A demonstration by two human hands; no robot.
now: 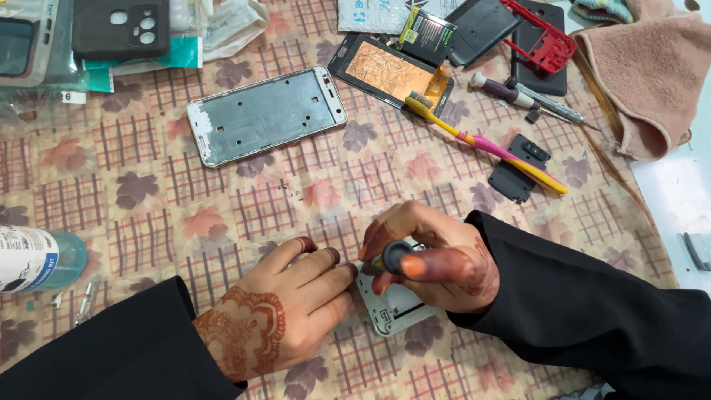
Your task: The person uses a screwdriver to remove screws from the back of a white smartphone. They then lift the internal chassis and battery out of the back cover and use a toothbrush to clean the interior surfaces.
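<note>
The right hand has its grip closed around a small screwdriver, tip down on a silver phone frame that lies near the front edge of the bench, mostly hidden under both hands. The left hand lies flat with its fingers stretched out, pressing the frame's left edge and gripping nothing. Further back lie a second metal phone frame, a yellow-and-pink toothbrush and a copper-backed screen, with a clear bottle at the left edge.
</note>
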